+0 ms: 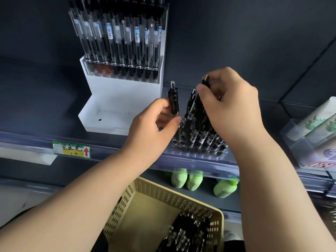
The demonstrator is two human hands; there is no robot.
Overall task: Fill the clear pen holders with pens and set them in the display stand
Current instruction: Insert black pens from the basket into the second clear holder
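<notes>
Pens (198, 128) stand packed in the clear pen holder (200, 152), which sits at the front edge of the shelf (45, 124). The left hand (154, 124) grips one black pen (173, 102) upright, tip down, just beside the holder's left end. The right hand (231, 106) pinches the top of another pen (205, 82) in the bunch.

I think the job now is to fill the last holes. To do it well, aim the tip right over an empty hole at the left end, keep the pen straight, and push gently. The right hand should hold the leaning pens back so they don't block the way.

Counting: two hands and one holder at the shelf edge. One full holder (120, 68) sits on the top step of the white display stand (116, 93), further back on the shelf. Its low step holds nothing. One yellow basket (145, 193) with more pens (187, 231) sits below. The pens are too many to count.
</notes>
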